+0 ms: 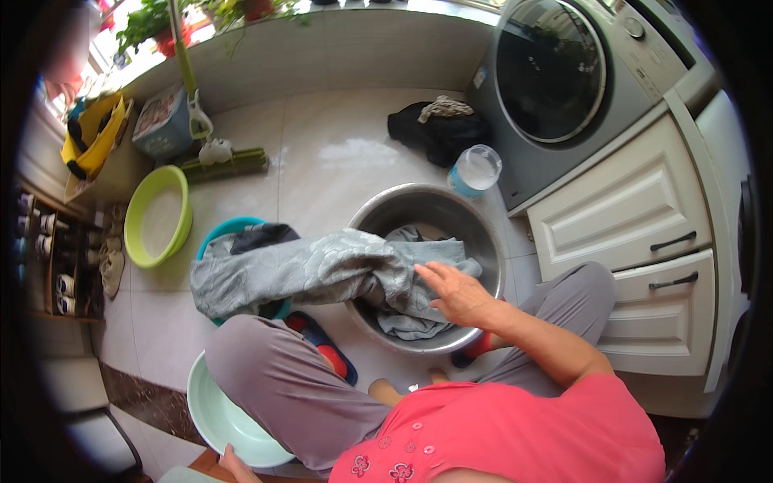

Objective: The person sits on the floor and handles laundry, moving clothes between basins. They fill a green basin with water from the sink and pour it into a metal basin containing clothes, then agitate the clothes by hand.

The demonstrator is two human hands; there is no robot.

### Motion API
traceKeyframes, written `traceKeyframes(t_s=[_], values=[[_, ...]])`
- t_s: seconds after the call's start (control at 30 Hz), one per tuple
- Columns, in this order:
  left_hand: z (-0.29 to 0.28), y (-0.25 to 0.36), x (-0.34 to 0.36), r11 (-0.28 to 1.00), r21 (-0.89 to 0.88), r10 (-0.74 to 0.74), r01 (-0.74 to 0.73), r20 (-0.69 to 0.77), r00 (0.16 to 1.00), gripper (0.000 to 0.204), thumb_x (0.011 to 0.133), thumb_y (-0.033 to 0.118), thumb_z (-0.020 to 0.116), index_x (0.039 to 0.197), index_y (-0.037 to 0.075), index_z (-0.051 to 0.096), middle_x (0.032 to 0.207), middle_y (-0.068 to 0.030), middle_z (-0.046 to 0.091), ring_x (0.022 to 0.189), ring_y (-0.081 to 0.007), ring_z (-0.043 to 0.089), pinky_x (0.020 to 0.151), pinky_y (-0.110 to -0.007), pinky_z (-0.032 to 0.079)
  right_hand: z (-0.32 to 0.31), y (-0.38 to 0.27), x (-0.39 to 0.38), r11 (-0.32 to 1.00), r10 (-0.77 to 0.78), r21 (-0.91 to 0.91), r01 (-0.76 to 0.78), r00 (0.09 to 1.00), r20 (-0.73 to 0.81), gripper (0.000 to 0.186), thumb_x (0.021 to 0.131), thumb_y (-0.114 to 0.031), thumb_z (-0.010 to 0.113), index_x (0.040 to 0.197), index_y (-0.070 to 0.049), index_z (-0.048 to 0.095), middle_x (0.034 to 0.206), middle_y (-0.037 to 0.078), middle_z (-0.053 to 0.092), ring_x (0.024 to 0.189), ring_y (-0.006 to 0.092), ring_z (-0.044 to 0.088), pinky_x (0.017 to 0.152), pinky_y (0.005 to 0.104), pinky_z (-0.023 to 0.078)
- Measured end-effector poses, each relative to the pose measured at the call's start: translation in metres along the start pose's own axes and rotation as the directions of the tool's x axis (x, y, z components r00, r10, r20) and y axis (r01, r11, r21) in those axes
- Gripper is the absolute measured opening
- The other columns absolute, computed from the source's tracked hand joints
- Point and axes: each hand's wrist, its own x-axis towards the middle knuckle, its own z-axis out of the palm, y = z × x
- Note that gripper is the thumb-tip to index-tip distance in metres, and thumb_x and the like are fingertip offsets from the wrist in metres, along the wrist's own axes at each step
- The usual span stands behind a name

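Observation:
A long grey patterned cloth stretches from a teal basin into a large steel basin, which also holds water. My right hand is over the steel basin at the cloth, fingers stretched out and apart. Dark fabric shows in the teal basin under the grey cloth. At the lower left, my left hand grips the rim of a pale mint basin beside my left knee.
Around me are a green basin, a mop, a clear container, black cloth, a washing machine, white cabinets, a shoe rack and slippers. A planter ledge runs along the back.

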Motion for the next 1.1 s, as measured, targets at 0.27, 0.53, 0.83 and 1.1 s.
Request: traceKeyframes(t_s=[0.27,0.53,0.83,1.1], values=[[-0.011,0.112,-0.049,0.964,-0.056,0.246,-0.261,-0.196,0.949,0.046,0.076,0.001,0.064,0.116,-0.018,0.053,0.114,-0.0256,0.060,0.098,-0.0372,0.060,0.090,-0.049,0.047,-0.042,-0.006,0.005,0.987,-0.108,0.082,0.137,0.951,-0.288,0.079,0.075,-0.003,0.072,0.144,-0.004,0.034,0.139,0.022,0.042,0.122,0.0389,0.048,0.099,0.0424,0.046],[0.130,0.334,-0.088,0.756,-0.413,0.609,-0.508,0.156,0.778,0.035,0.081,0.011,0.062,0.109,-0.009,0.058,0.103,-0.0161,0.063,0.091,-0.0275,0.063,0.079,-0.042,0.053,-0.146,-0.096,0.041,0.821,-0.569,-0.347,0.453,0.611,-0.550,0.087,0.067,-0.008,0.076,0.145,-0.012,0.038,0.154,0.019,0.024,0.141,0.0388,0.027,0.107,0.0458,0.039],[0.326,0.416,-0.214,0.775,-0.480,0.631,-0.411,0.580,0.515,0.019,0.088,0.017,0.058,0.093,0.000,0.053,0.084,-0.0115,0.061,0.077,-0.0199,0.061,0.071,-0.033,0.052,-0.227,-0.087,0.028,0.659,-0.701,-0.738,0.145,0.474,-0.533,0.063,0.083,-0.006,0.060,0.143,-0.013,0.041,0.147,0.016,0.037,0.135,0.0376,0.036,0.088,0.0453,0.048],[0.388,0.430,-0.278,0.780,-0.322,0.520,-0.536,0.810,0.271,0.038,0.085,0.014,0.056,0.112,-0.012,0.061,0.105,-0.0178,0.065,0.092,-0.0262,0.062,0.082,-0.036,0.050,-0.254,-0.052,-0.049,0.692,-0.659,-0.674,0.261,0.611,-0.440,0.013,0.073,-0.016,0.070,0.081,-0.007,0.063,0.086,0.004,0.063,0.101,0.0238,0.058,0.079,0.0401,0.050]])
